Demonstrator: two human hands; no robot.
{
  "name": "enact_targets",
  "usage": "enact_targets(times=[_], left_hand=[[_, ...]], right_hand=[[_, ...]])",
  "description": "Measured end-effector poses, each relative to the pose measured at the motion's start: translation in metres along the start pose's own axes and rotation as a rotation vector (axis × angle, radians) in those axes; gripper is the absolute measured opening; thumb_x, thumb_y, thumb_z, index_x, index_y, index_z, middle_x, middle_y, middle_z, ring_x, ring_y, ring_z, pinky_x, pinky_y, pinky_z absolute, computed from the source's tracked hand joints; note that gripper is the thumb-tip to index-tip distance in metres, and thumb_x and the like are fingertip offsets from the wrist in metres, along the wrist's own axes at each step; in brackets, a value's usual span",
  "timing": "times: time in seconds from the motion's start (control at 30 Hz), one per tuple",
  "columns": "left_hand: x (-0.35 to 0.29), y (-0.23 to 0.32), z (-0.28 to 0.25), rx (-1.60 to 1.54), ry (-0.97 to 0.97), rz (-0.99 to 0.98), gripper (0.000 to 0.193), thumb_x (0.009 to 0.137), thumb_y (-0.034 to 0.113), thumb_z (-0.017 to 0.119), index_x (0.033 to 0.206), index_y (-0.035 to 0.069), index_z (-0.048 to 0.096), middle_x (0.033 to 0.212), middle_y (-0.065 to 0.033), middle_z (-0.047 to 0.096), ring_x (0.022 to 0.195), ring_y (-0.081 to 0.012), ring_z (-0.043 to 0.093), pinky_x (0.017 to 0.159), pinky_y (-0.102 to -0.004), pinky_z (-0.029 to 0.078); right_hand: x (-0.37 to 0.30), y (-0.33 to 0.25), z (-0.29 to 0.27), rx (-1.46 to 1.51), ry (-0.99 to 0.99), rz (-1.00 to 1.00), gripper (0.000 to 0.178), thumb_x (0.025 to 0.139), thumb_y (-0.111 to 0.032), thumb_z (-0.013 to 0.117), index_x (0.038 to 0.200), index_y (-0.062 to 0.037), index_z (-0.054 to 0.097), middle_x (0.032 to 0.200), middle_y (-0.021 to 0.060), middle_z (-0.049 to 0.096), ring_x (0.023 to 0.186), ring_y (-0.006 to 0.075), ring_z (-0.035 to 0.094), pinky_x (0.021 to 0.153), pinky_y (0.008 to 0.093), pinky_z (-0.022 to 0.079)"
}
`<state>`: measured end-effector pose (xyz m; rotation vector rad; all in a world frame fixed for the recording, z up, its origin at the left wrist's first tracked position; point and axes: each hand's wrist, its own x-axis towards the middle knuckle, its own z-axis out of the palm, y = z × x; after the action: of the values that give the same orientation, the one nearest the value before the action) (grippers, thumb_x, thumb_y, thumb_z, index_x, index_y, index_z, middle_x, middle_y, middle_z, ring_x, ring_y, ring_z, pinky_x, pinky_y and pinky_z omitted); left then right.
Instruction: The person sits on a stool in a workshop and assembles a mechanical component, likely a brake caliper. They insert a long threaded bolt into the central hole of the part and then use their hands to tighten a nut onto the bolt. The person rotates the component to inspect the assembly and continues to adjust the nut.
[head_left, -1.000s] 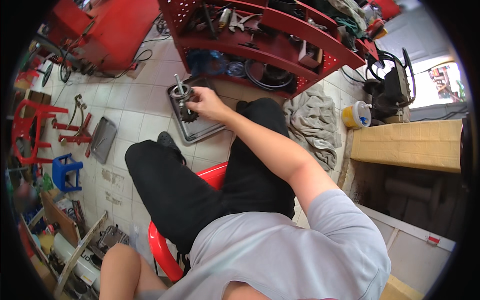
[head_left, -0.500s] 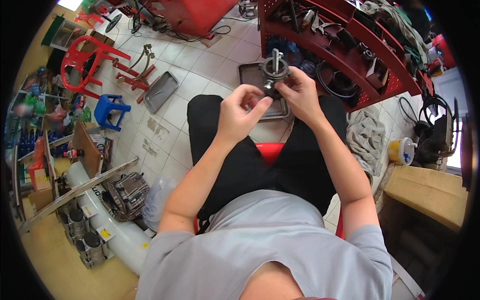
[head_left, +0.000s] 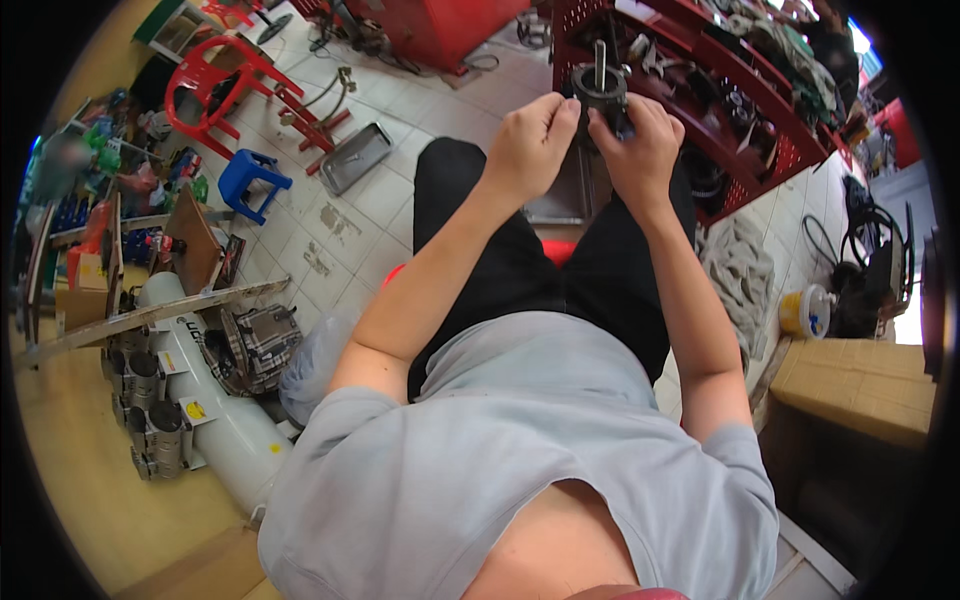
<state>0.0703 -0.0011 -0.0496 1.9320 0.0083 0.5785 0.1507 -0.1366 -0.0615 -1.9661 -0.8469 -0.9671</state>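
Observation:
Over the gap between my knees I hold up a dark metal part [head_left: 603, 95] with a round ring and a pale rod standing up through it. My left hand [head_left: 533, 148] is closed at its left side, thumb and curled fingertips against its edge. My right hand [head_left: 641, 148] grips the other side, thumb toward me and fingers curled behind. The fingers partly cover its lower portion. Beneath my hands a grey metal tray [head_left: 556, 205] lies on the floor, mostly hidden by my hands and legs.
A red tool shelf [head_left: 765, 160] loaded with metal parts stands ahead on the right. Grey cloth [head_left: 738, 280] lies beside my right leg. To the left are a blue stool [head_left: 252, 183], a second tray [head_left: 357, 157], a red chair [head_left: 205, 90] and a white tank [head_left: 235, 450].
Both hands have carried the metal part farther away and slightly right. My left fingers, looser before, are now closed against its side. The whole view has shifted too.

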Motion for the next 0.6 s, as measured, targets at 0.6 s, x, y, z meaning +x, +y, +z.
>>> enact_targets(times=[0.6], left_hand=[[-0.017, 0.044, 0.018, -0.474, 0.047, 0.3, 0.042, 0.081, 0.018, 0.076, 0.113, -0.001, 0.056, 0.098, -0.0062, 0.065, 0.089, -0.0115, 0.061, 0.075, -0.0267, 0.049]], right_hand=[[0.015, -0.038, -0.07, 0.276, 0.079, -0.103, 0.026, 0.066, 0.0, 0.073, 0.091, -0.0024, 0.067, 0.093, 0.0107, 0.066, 0.076, 0.026, 0.065, 0.066, 0.0325, 0.052]])
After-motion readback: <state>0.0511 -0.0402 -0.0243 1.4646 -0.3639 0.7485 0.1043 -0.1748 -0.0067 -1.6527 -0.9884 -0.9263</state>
